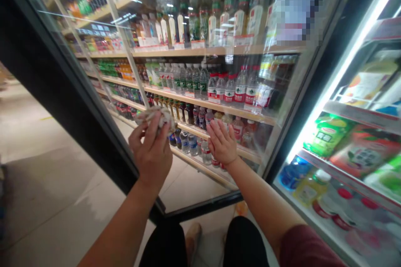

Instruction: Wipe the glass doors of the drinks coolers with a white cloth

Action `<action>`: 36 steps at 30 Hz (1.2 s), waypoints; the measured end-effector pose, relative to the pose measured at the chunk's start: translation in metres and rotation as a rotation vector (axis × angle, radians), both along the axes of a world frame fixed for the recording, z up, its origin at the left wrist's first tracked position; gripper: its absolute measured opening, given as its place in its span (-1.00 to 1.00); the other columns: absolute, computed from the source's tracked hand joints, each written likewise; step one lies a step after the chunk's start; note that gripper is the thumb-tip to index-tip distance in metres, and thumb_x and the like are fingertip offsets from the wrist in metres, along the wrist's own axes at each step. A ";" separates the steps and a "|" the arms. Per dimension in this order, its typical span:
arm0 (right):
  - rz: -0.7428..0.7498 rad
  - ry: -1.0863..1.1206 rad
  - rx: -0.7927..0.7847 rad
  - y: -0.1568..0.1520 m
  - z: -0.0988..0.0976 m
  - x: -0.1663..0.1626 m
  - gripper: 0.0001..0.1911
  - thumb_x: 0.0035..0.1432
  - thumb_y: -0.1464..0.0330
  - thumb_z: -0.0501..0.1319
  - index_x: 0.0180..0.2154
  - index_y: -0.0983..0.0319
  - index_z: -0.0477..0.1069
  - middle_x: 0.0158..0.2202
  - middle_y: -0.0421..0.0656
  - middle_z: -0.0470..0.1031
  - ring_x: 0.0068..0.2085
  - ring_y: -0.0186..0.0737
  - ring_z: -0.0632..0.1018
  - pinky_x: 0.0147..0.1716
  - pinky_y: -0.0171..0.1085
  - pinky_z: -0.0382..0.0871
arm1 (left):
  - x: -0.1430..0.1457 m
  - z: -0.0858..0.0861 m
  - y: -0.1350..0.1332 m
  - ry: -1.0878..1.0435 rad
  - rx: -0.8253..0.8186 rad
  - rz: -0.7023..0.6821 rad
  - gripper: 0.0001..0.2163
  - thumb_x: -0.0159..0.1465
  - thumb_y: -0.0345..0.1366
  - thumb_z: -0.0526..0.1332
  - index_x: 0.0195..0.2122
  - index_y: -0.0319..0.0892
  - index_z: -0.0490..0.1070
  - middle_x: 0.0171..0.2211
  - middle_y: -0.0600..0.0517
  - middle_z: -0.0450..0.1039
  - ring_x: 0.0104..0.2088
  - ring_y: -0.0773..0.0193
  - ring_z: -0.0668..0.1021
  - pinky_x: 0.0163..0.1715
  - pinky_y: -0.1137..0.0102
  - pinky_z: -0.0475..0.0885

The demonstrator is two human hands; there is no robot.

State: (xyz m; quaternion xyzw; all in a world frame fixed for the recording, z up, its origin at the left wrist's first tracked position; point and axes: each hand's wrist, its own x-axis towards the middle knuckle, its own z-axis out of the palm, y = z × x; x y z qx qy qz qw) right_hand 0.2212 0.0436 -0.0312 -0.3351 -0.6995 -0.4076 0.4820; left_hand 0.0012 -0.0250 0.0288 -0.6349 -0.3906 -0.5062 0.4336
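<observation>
A glass door (194, 183) in a black frame stands swung out before me, and shelves of drinks show through its pane. My left hand (153, 146) is closed around a crumpled, light-coloured cloth (158, 117) at the glass, near the middle of the pane. To its right, my right hand (222, 141) lies flat on or very close to the glass, fingers stretched upward and holding nothing. Part of the cloth is hidden behind my left fingers.
On the right, a lit fridge (332, 108) holds drink bottles and bright packages on its shelves. The black door frame (94, 129) slants along the left. Pale floor tiles (56, 192) lie beyond it. My legs are just below the door's bottom edge.
</observation>
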 end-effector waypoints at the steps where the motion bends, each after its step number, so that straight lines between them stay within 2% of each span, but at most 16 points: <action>1: -0.004 0.001 0.003 0.000 0.000 0.000 -0.45 0.31 0.32 0.09 0.31 0.19 0.23 0.24 -0.09 0.42 0.42 -0.18 0.14 0.43 -0.06 -0.25 | 0.004 -0.013 -0.002 0.025 -0.031 -0.026 -0.59 0.29 -0.53 0.22 0.14 -0.10 0.42 0.21 -0.07 0.39 0.20 0.04 0.38 0.08 0.14 0.40; 3: -0.014 0.001 0.009 0.000 0.001 0.000 -0.47 0.31 0.32 0.08 0.29 0.18 0.27 0.23 -0.10 0.43 0.41 -0.18 0.16 0.43 -0.06 -0.24 | 0.010 -0.042 -0.005 0.122 -0.119 -0.094 -0.60 0.29 -0.56 0.20 0.12 -0.09 0.43 0.17 -0.05 0.43 0.19 0.05 0.41 0.04 0.16 0.42; 5: -0.014 -0.003 0.018 -0.001 0.002 0.001 -0.48 0.31 0.33 0.08 0.28 0.19 0.27 0.23 -0.10 0.43 0.41 -0.18 0.16 0.43 -0.06 -0.22 | 0.012 -0.055 -0.006 0.200 -0.190 -0.143 -0.59 0.29 -0.58 0.17 0.11 -0.07 0.44 0.16 -0.01 0.45 0.18 0.07 0.43 0.03 0.17 0.44; 7: -0.002 -0.002 0.024 -0.002 0.003 0.001 -0.46 0.31 0.33 0.07 0.30 0.20 0.24 0.23 -0.09 0.43 0.41 -0.19 0.16 0.43 -0.07 -0.22 | 0.009 -0.043 -0.004 0.192 -0.170 -0.135 -0.58 0.30 -0.57 0.18 0.13 -0.06 0.43 0.18 0.00 0.43 0.18 0.06 0.42 0.05 0.15 0.43; 10: 0.015 0.005 0.024 -0.003 0.004 0.001 -0.44 0.31 0.34 0.07 0.32 0.22 0.21 0.23 -0.07 0.44 0.42 -0.20 0.14 0.43 -0.07 -0.23 | 0.002 -0.002 0.002 0.069 -0.024 -0.064 -0.56 0.29 -0.53 0.22 0.17 -0.04 0.40 0.22 -0.02 0.39 0.20 0.06 0.38 0.09 0.14 0.40; 12: 0.015 0.003 0.022 -0.003 0.004 0.001 -0.45 0.31 0.35 0.07 0.31 0.21 0.22 0.22 -0.06 0.44 0.42 -0.20 0.14 0.43 -0.08 -0.24 | 0.002 0.012 0.003 0.005 0.031 -0.025 -0.54 0.30 -0.51 0.23 0.20 -0.03 0.38 0.24 -0.03 0.37 0.20 0.07 0.37 0.10 0.15 0.39; 14: 0.012 0.000 0.019 -0.003 0.003 0.001 -0.46 0.31 0.34 0.07 0.30 0.21 0.25 0.23 -0.06 0.43 0.41 -0.19 0.15 0.43 -0.08 -0.23 | 0.007 0.004 0.002 0.002 0.013 -0.016 -0.56 0.31 -0.50 0.21 0.20 -0.05 0.38 0.24 -0.05 0.36 0.19 0.07 0.38 0.09 0.15 0.40; 17: 0.017 0.000 0.005 -0.002 0.002 0.001 -0.45 0.31 0.33 0.08 0.31 0.20 0.23 0.24 -0.05 0.41 0.41 -0.17 0.17 0.43 -0.06 -0.25 | 0.016 -0.030 -0.002 0.145 -0.101 -0.074 -0.60 0.31 -0.52 0.20 0.14 -0.07 0.42 0.19 -0.03 0.42 0.15 0.08 0.43 0.03 0.17 0.44; 19: 0.009 -0.001 -0.013 -0.002 0.001 0.002 -0.45 0.32 0.32 0.07 0.32 0.18 0.21 0.25 -0.06 0.40 0.39 -0.17 0.20 0.43 -0.06 -0.26 | 0.018 -0.037 -0.003 0.220 -0.161 -0.126 -0.62 0.31 -0.53 0.19 0.11 -0.06 0.44 0.17 0.01 0.44 0.14 0.09 0.45 0.01 0.17 0.45; 21: -0.002 0.002 -0.029 -0.002 0.000 0.002 -0.45 0.33 0.32 0.06 0.32 0.15 0.20 0.26 -0.08 0.39 0.38 -0.17 0.23 0.43 -0.06 -0.26 | 0.015 -0.022 -0.002 0.180 -0.145 -0.133 -0.62 0.31 -0.52 0.19 0.11 -0.04 0.44 0.19 0.01 0.42 0.16 0.08 0.44 0.04 0.15 0.44; 25: -0.001 0.001 -0.031 -0.003 0.001 0.002 -0.45 0.32 0.32 0.07 0.32 0.14 0.21 0.26 -0.08 0.40 0.38 -0.15 0.23 0.43 -0.05 -0.25 | 0.011 0.028 0.005 0.002 -0.009 -0.081 -0.60 0.33 -0.47 0.18 0.17 -0.02 0.41 0.26 -0.02 0.34 0.23 0.06 0.35 0.16 0.07 0.35; 28: -0.012 -0.004 -0.015 -0.002 0.001 0.001 -0.46 0.33 0.33 0.06 0.32 0.15 0.22 0.26 -0.07 0.39 0.38 -0.15 0.24 0.43 -0.05 -0.24 | 0.021 0.024 0.008 -0.017 -0.018 -0.106 -0.63 0.34 -0.47 0.17 0.15 -0.05 0.43 0.25 -0.04 0.34 0.22 0.04 0.36 0.16 0.05 0.35; 30: -0.003 -0.002 -0.012 -0.002 0.001 0.001 -0.44 0.32 0.33 0.07 0.33 0.16 0.20 0.26 -0.07 0.39 0.38 -0.16 0.23 0.43 -0.05 -0.24 | 0.030 0.008 0.008 0.093 -0.067 -0.142 -0.68 0.35 -0.47 0.17 0.09 -0.08 0.47 0.19 -0.04 0.41 0.16 0.08 0.43 0.07 0.13 0.43; 32: 0.009 0.001 -0.017 -0.001 0.000 0.002 -0.42 0.32 0.32 0.08 0.34 0.17 0.17 0.26 -0.07 0.39 0.38 -0.16 0.22 0.43 -0.06 -0.24 | 0.036 0.003 0.008 0.224 -0.103 -0.156 -0.72 0.36 -0.47 0.15 0.04 -0.11 0.49 0.15 -0.02 0.46 0.09 0.14 0.49 0.00 0.20 0.49; 34: 0.014 0.000 -0.021 -0.001 -0.001 0.002 -0.42 0.32 0.32 0.08 0.34 0.17 0.16 0.26 -0.07 0.39 0.38 -0.16 0.23 0.43 -0.06 -0.24 | 0.036 0.019 0.009 0.241 -0.080 -0.122 -0.74 0.39 -0.44 0.13 0.02 -0.12 0.50 0.16 0.02 0.45 0.09 0.17 0.48 0.03 0.19 0.48; 36: 0.016 -0.003 -0.019 0.000 -0.001 0.002 -0.42 0.32 0.31 0.07 0.34 0.17 0.16 0.26 -0.07 0.40 0.38 -0.17 0.23 0.43 -0.06 -0.24 | 0.033 0.048 0.011 0.137 -0.018 -0.048 -0.73 0.42 -0.40 0.10 0.06 -0.11 0.49 0.21 0.08 0.39 0.15 0.18 0.43 0.09 0.17 0.45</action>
